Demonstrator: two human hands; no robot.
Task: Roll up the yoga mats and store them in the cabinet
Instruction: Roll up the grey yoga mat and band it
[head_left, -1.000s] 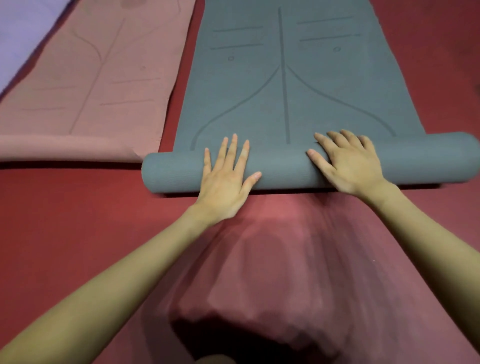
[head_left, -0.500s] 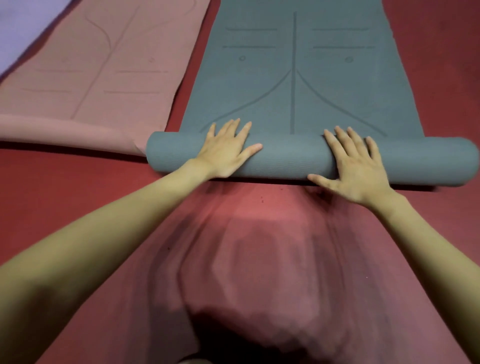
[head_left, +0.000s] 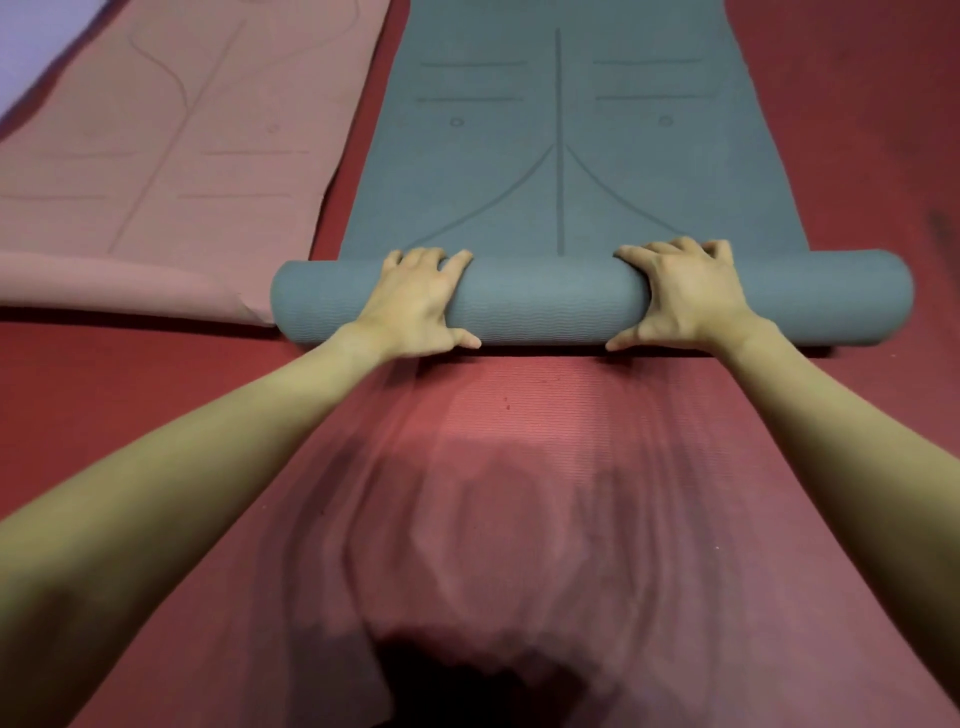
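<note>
A grey-green yoga mat (head_left: 561, 156) with printed guide lines lies on the red floor, its near end wound into a thick roll (head_left: 540, 304) that spans the middle of the view. My left hand (head_left: 415, 301) grips the roll left of centre, fingers curled over the far side and thumb at the near side. My right hand (head_left: 685, 296) grips it right of centre in the same way. A pink yoga mat (head_left: 171, 156) lies flat to the left, its near edge curled over. No cabinet is in view.
Red ribbed floor matting (head_left: 519, 467) covers the ground in front of me and to the right of the grey-green mat. A pale surface (head_left: 31, 41) shows at the top left corner. A dark shadow lies at the bottom centre.
The roll has moved away from me and grown thicker. Both hands went from lying flat on the roll to curling over its top and far side.
</note>
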